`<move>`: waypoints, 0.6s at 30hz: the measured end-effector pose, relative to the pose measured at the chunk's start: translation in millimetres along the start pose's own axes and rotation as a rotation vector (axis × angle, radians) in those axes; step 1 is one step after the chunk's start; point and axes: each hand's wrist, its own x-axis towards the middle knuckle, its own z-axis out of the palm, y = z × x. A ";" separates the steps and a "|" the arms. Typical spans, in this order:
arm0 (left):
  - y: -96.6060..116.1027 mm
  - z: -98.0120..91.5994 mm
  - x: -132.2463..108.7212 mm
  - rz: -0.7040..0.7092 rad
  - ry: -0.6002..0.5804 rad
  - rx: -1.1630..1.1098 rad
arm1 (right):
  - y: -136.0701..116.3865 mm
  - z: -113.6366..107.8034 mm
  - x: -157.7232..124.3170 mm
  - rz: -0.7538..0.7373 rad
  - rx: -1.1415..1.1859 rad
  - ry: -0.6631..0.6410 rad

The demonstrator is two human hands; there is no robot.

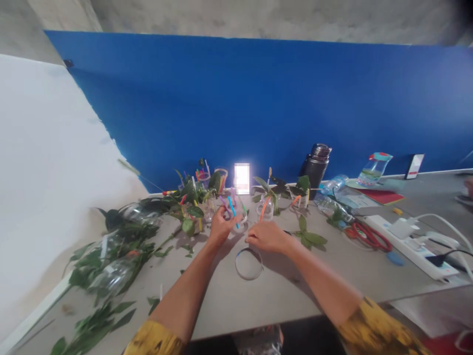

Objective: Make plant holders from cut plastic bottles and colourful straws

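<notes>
My left hand (221,227) is closed round the left side of a small clear plastic cup (242,226). A blue straw (232,207) and a purple straw (223,202) slant up out of it. Just right of the cup, my right hand (269,236) has its fingers pinched together; what they hold, if anything, is too small to make out. A thin wire loop (236,268) lies on the table below my hands. Behind my right hand stands another clear container (271,213) with an orange straw (264,208) and leaves in it.
Cut green leaves (98,315) and clear plastic bottles (114,276) spread over the left. More cups with plants line the blue partition (258,108). To the right are a dark thermos (315,170), a red cord (369,236), a power strip (410,249) and a phone (414,166).
</notes>
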 end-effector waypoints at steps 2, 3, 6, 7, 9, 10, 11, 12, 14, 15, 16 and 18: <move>1.2 1.0 -0.1 -0.003 0.007 -0.007 | 8.6 -4.3 -9.3 0.050 -0.024 -0.032; 1.7 1.6 0.1 0.001 0.010 -0.018 | 13.5 -5.8 -14.2 0.068 -0.023 -0.049; 3.1 3.5 0.4 0.011 0.006 -0.053 | 27.2 -8.6 -27.3 0.115 0.016 -0.022; 3.5 3.8 0.2 0.013 0.000 -0.052 | 30.7 -9.2 -30.5 0.133 0.038 0.004; 4.9 4.0 -1.0 0.018 -0.014 -0.019 | 35.4 -9.8 -34.6 0.163 0.082 0.045; 5.7 3.8 -1.9 0.024 -0.023 0.008 | 36.7 -9.8 -35.6 0.172 0.096 0.053; 6.7 3.7 -2.9 0.031 -0.030 0.033 | 37.5 -9.5 -36.1 0.179 0.103 0.052; 7.7 3.6 -4.0 0.038 -0.034 0.052 | 38.0 -9.0 -36.1 0.182 0.104 0.048; 9.3 3.9 -6.1 0.052 -0.044 0.057 | 38.7 -7.0 -35.4 0.192 0.095 0.033; 9.9 4.3 -7.0 0.059 -0.046 0.049 | 39.1 -5.5 -34.8 0.199 0.093 0.031; 10.2 4.9 -7.8 0.068 -0.046 0.041 | 39.7 -3.6 -33.9 0.206 0.098 0.034; 10.7 5.8 -9.0 0.080 -0.054 0.037 | 41.3 0.9 -31.9 0.219 0.117 0.053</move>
